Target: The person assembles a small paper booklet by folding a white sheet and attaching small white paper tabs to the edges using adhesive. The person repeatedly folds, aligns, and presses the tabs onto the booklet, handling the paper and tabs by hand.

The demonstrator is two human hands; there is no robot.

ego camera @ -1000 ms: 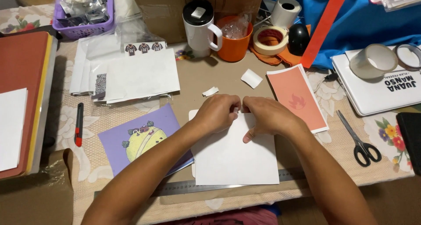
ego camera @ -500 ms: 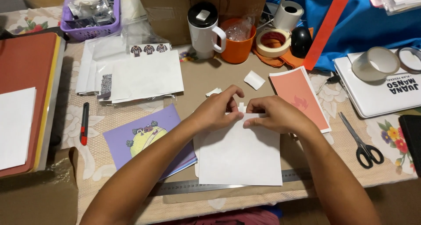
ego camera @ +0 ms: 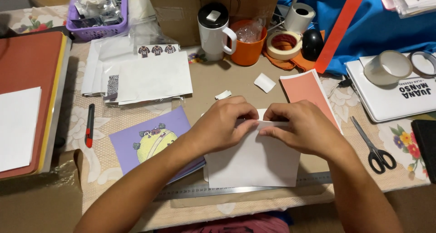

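Note:
A white paper sheet (ego camera: 254, 162) lies flat on the table in front of me. My left hand (ego camera: 225, 126) and my right hand (ego camera: 302, 126) both rest on its top edge, fingertips meeting near the middle and pinching that edge. A small white strip shows just above the fingertips. A purple card with a yellow cartoon figure (ego camera: 152, 140) lies partly under my left forearm. A metal ruler (ego camera: 227, 191) runs along the sheet's near edge.
Scissors (ego camera: 373, 147) and a salmon card (ego camera: 306, 91) lie to the right, a red utility knife (ego camera: 89, 125) to the left. Behind stand a white mug (ego camera: 214, 31), an orange cup (ego camera: 247, 44), tape rolls (ego camera: 284, 44) and stacked white sheets (ego camera: 145, 76). Two paper scraps (ego camera: 264, 82) lie near.
Both hands have shifted slightly right along the sheet's top edge and closed together; the small white piece between the fingertips is now mostly covered.

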